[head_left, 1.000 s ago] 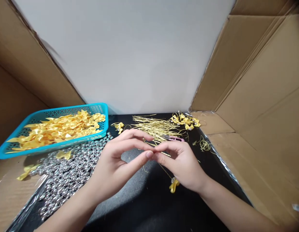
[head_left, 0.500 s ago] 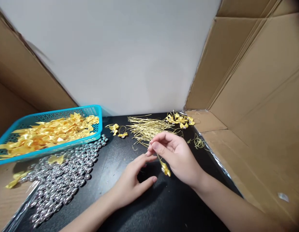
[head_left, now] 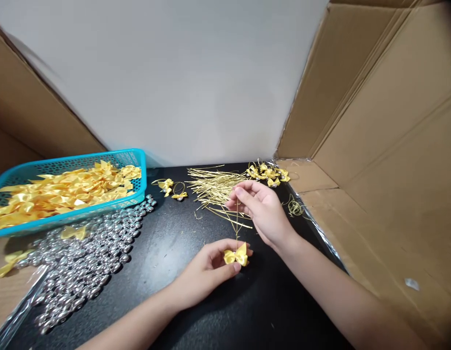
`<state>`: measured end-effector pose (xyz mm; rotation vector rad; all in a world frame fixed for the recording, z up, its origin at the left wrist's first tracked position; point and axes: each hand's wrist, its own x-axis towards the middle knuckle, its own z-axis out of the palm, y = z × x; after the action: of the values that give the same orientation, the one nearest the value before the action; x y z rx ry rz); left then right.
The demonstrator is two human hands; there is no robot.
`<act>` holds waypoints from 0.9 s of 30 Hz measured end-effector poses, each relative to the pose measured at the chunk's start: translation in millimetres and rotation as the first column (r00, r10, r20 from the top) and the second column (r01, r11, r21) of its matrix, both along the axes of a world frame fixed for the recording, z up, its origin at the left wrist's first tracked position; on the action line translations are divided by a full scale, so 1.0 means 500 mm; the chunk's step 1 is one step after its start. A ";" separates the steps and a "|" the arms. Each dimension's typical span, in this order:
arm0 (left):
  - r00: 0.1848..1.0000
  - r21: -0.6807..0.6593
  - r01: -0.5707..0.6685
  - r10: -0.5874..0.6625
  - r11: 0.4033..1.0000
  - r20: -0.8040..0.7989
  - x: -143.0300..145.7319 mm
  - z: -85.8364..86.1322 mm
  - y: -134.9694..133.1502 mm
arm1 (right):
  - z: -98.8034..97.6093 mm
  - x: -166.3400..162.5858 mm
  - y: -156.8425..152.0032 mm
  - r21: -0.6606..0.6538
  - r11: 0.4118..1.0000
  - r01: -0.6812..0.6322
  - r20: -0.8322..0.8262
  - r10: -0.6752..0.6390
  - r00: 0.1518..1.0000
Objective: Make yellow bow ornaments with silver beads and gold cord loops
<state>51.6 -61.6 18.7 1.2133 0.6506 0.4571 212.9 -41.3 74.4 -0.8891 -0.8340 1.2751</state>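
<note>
Between the thumb and fingers of my left hand (head_left: 207, 272) is a yellow satin bow (head_left: 230, 257), its loops facing up. A thin gold cord (head_left: 237, 221) runs up from the bow to my right hand (head_left: 263, 209), whose thumb and forefinger pinch its upper end. The cord looks doubled, forming a narrow V above the bow. Just behind my right hand lies a pile of cut gold cords (head_left: 210, 184) on the black table (head_left: 167, 291).
On the left, a blue basket (head_left: 143, 177) holds many yellow bows, with silver beads (head_left: 97, 253) spread before it. Looped bows (head_left: 179, 194) lie mid-table, more bows (head_left: 269, 172) at the back right, near tangled cord (head_left: 294, 206). Cardboard walls (head_left: 386, 121) stand at both sides.
My left hand has closed on the bow, which hung from my right hand before. My right hand has risen slightly, and the cord now stretches between both hands. The view has shifted a little.
</note>
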 end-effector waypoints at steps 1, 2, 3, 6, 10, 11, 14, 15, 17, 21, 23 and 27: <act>1.000 -0.026 0.005 -0.005 1.000 -0.006 -0.001 0.002 -0.002 | -0.004 0.001 0.003 -0.014 1.000 0.008 -0.005 -0.008 1.000; 1.000 -0.046 0.006 -0.006 0.999 -0.010 -0.001 0.005 -0.004 | -0.006 0.003 0.006 -0.025 1.000 0.012 -0.009 -0.012 1.000; 1.000 -0.058 0.004 -0.004 0.998 -0.015 -0.002 0.008 -0.005 | -0.008 0.003 0.008 -0.034 0.999 0.015 -0.011 -0.016 1.000; 1.000 -0.070 -0.012 0.012 0.998 -0.001 -0.009 0.010 -0.007 | -0.010 0.005 0.010 -0.048 0.999 0.020 -0.014 -0.021 1.000; 0.998 0.030 -0.017 0.016 0.999 0.054 -0.034 -0.001 -0.013 | -0.012 0.008 0.011 -0.053 0.998 0.025 -0.003 -0.025 1.000; 0.999 0.087 -0.012 0.008 0.996 0.047 -0.042 -0.004 -0.016 | -0.014 0.009 0.012 -0.056 0.998 0.025 0.002 -0.025 1.000; 1.000 0.291 0.016 -0.015 0.957 -0.008 -0.060 -0.007 -0.023 | -0.020 0.009 0.015 -0.069 0.997 0.029 0.007 -0.028 1.000; 1.000 0.356 0.028 -0.021 0.934 -0.023 -0.063 -0.006 -0.024 | -0.022 0.008 0.016 -0.075 0.997 0.031 0.008 -0.031 0.999; 0.999 0.438 0.043 -0.026 0.898 -0.044 -0.066 -0.004 -0.025 | -0.026 0.007 0.019 -0.086 0.996 0.033 0.009 -0.033 0.999; 0.998 0.352 -0.005 0.025 0.936 -0.053 -0.059 0.000 -0.020 | -0.031 0.004 0.021 -0.105 0.994 0.017 0.006 -0.016 1.000; 0.998 0.231 -0.046 0.057 0.972 -0.039 -0.053 0.000 -0.016 | -0.032 0.005 0.021 -0.109 0.994 0.016 0.010 -0.015 1.000; 0.996 0.055 -0.083 0.085 0.995 -0.025 -0.047 0.000 -0.014 | -0.035 0.009 0.023 -0.111 0.993 0.028 0.020 -0.026 0.999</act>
<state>28.0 -68.5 18.6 1.2483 0.7185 0.5322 217.2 -29.5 57.0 -0.9991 -0.7684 1.3012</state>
